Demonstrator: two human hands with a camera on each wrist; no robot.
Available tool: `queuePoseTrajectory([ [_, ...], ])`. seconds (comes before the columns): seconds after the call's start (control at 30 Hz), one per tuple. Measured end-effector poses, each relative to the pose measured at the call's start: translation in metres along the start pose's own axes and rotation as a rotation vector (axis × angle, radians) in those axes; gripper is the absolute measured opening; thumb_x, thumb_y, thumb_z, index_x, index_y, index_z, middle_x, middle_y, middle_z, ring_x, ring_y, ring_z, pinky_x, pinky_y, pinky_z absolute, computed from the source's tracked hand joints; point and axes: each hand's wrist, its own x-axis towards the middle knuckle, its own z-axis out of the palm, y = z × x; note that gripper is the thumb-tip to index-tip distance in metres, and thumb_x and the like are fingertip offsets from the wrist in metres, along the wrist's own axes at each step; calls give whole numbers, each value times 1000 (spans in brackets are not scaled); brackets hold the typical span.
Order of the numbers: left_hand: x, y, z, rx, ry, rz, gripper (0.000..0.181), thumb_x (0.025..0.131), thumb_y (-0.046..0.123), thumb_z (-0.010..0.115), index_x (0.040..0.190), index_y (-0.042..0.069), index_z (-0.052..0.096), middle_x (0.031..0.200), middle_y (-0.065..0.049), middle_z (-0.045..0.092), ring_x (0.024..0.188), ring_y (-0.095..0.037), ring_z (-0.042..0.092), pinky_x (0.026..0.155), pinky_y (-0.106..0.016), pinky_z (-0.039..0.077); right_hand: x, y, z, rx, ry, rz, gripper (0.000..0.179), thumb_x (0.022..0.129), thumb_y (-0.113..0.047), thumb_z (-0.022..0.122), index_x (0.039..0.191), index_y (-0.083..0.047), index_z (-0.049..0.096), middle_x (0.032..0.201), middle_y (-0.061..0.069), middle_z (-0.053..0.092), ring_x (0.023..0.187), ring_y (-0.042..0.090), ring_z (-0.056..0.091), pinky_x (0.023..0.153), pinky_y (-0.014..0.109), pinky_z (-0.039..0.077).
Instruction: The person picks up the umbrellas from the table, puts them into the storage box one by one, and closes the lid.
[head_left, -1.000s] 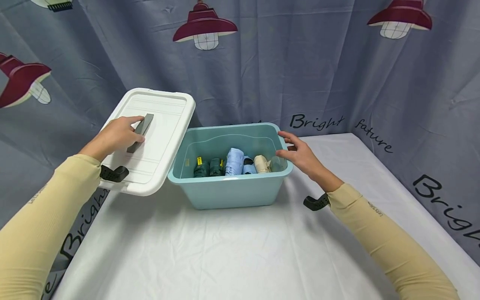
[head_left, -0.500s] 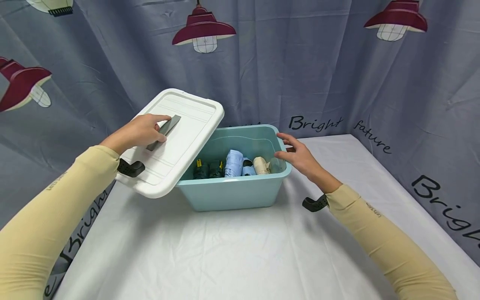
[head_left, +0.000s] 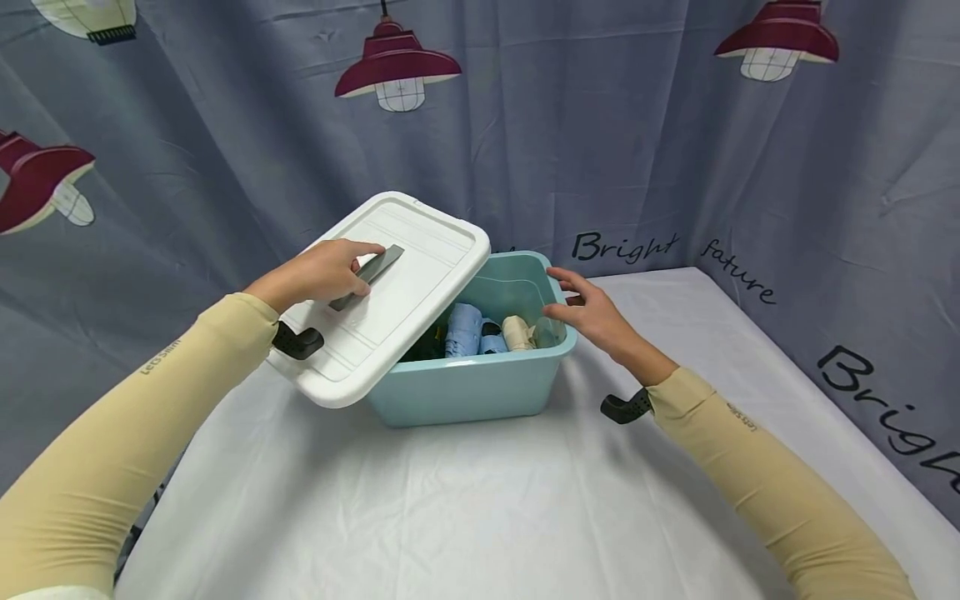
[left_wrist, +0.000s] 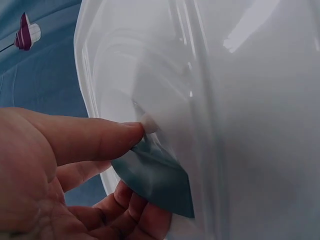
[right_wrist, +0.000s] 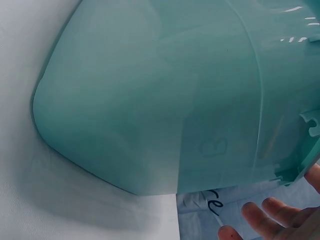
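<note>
My left hand (head_left: 322, 271) grips the grey handle (head_left: 378, 265) of a white lid (head_left: 427, 258), thumb on one side and fingers curled under the other in the left wrist view. The lid is tilted and overlaps the left part of a light teal storage bin (head_left: 465, 392). My right hand (head_left: 592, 312) rests at the bin's right rim with fingers spread; in the right wrist view several fingertips (right_wrist: 250, 212) hang apart from it. Inside the bin are a light blue roll (head_left: 463, 329), a smaller blue bundle (head_left: 492, 337), a cream roll (head_left: 517, 333) and dark green bundles, mostly hidden by the lid.
A translucent rounded item (head_left: 550, 332) lies in the bin's right end. The bin stands on a white-covered table (head_left: 480, 508). A grey curtain (head_left: 570, 133) printed with red lamps hangs behind and along the sides.
My left hand has carried the lid rightward over the bin, covering more of its left side and hiding most of the dark green bundles. My right hand has stayed at the rim.
</note>
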Motion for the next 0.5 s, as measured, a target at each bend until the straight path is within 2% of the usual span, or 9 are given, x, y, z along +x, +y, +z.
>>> queuePoseTrajectory([
  [0.27,7,14,9,-5,-52,14,67,84,12,62,144,23,34,122,-14,51,104,-25,49,79,-39,43,-1,-2,-1,-12,-3,23,66,82,-40,66,140,-40,33,142,3,32,122,27,39,91,50,41],
  [0.5,11,23,16,-24,-102,27,66,83,11,59,142,27,36,116,-10,51,100,-22,49,81,-36,40,-1,-2,-2,-8,-12,25,66,84,-39,64,141,-40,32,143,4,31,124,29,38,92,51,40],
])
